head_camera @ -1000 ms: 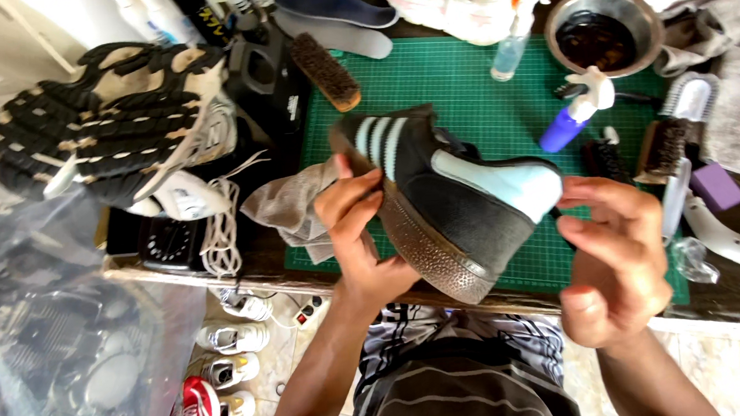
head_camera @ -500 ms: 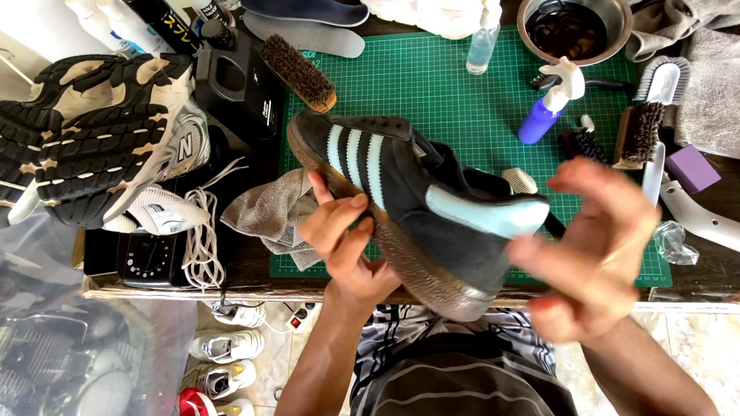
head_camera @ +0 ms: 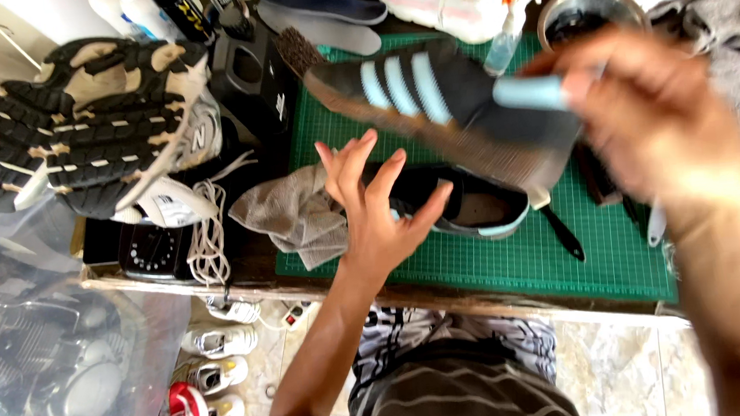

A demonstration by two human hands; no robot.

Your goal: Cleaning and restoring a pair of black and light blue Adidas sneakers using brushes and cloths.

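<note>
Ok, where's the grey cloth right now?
In the head view, the grey cloth lies crumpled at the left edge of the green mat, just left of the open left hand and right of the white laces.

left hand (head_camera: 368,201) open, fingers spread, palm up; right hand (head_camera: 644,116) raised, blurred, grip closed.

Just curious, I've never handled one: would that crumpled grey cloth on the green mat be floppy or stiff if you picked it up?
Probably floppy: the grey cloth lies in soft folds, draped over the edge of the green mat. Likely light, since it sits bunched and loose. It shouldn't roll or slide easily; it looks rough. The left hand hovers open beside it.
</note>
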